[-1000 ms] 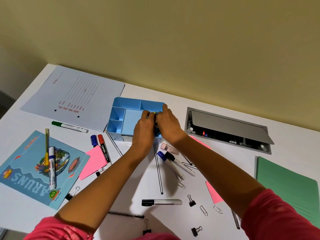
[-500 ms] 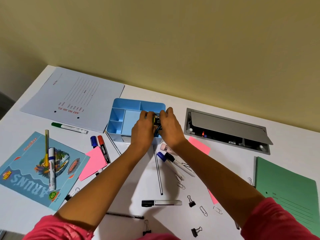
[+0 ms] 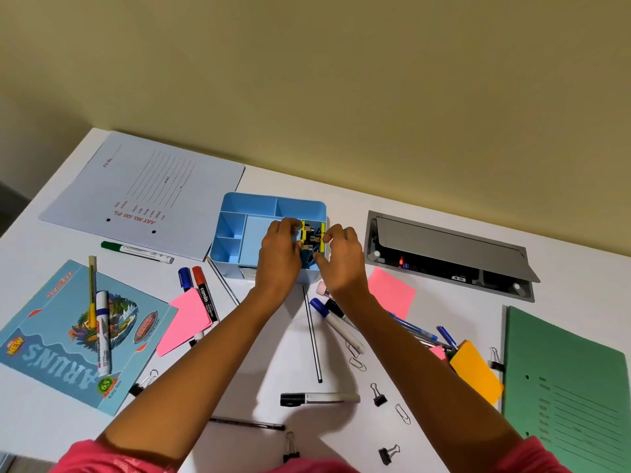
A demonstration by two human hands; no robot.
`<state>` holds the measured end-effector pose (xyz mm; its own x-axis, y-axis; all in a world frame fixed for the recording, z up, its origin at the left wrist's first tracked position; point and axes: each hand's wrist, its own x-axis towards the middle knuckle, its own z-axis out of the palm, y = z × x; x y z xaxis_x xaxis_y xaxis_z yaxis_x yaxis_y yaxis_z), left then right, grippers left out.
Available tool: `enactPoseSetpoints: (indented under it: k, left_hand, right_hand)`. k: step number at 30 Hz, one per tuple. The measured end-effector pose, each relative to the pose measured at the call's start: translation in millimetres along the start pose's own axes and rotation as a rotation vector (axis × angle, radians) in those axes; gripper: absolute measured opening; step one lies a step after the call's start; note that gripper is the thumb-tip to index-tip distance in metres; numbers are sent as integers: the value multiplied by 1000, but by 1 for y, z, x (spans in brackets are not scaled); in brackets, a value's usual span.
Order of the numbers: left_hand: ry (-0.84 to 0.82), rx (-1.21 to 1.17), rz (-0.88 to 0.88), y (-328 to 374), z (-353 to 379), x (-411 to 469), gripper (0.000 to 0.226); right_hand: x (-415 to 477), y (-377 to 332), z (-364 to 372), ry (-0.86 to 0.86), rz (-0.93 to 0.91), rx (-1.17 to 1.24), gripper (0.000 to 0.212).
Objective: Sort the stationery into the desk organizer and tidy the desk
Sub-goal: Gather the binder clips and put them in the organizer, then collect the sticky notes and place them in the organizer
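A light blue desk organizer (image 3: 239,213) with several compartments stands at the back middle of the white desk. A small yellow open box of black binder clips (image 3: 312,237) sits in its right compartment. My left hand (image 3: 278,254) holds the box's left side with curled fingers. My right hand (image 3: 343,259) pinches the box's right edge. Markers (image 3: 205,295), pens (image 3: 415,331), pencils (image 3: 312,332), pink sticky notes (image 3: 186,320), an orange note pad (image 3: 476,375), paper clips (image 3: 403,414) and binder clips (image 3: 379,396) lie scattered on the desk.
A white file folder (image 3: 146,192) lies at the back left, a blue "ARUN'S" book (image 3: 58,339) with a marker and cutter on it at the left. A green folder (image 3: 566,387) is at the right. An open grey cable hatch (image 3: 447,254) sits right of the organizer.
My hands were pressed together over the organizer's right compartment; they have parted slightly, and the yellow box of binder clips shows between them. The view has shifted a little.
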<state>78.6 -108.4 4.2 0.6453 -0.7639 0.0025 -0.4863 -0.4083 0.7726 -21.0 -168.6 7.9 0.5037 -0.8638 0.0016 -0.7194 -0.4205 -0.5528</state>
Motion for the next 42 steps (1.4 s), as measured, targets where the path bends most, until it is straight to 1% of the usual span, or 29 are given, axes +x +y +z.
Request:
enactPoseSetpoints:
  k: [2,5,7,9,11,14,18,21,23,24,28,30,34,37,40,42]
  left_hand:
    - [49,-29,37,0,-4,-5,22]
    - [112,-45,108,0,-9,-17,13]
    - [103,-33,141,-3,-13,-28,13]
    - [82,32,198,-10,-15,-39,18]
    - [79,98,247,-21,-17,-52,26]
    - [71,184,284,-41,-16,-69,37]
    - [-48,245,281,-56,-13,-87,57]
    - [-99,269,290,-57,-12,-91,66]
    - [-113,287,269,-54,-12,-91,67]
    - [-117,294,261,-53,-12,-91,67]
    - [-124,317,251,-49,-11,-92,67]
    - [-129,326,241,-49,-11,-93,68]
    - [-138,325,212,-47,-8,-97,73]
    - [-132,311,176,-43,-4,-100,74]
    - [-98,270,148,-36,-3,-107,67]
    - [-88,224,140,-33,-2,-114,63]
  right_hand:
    - [-7,3,-2,78,-29,64,26]
    - [-23,10,-5,226,-139,135,14]
    - [-34,15,-8,301,-193,157,9]
    - [-45,21,-10,318,-211,138,10]
    - [-59,30,-10,267,-149,125,9]
    - [-82,52,-5,137,54,115,7]
    - [-97,93,-4,158,161,79,14]
    - [-90,116,-11,180,259,36,25]
    - [-80,131,-16,178,258,-27,32]
    - [-74,139,-18,152,254,-62,36]
    - [-52,158,-26,-74,353,-171,57]
    - [-46,161,-29,-138,333,-275,60]
    - [-41,163,-32,-185,338,-340,66]
    - [-41,165,-38,-218,377,-370,73]
    - [-41,170,-42,-234,424,-378,65]
    - [-44,173,-41,-203,426,-311,55]
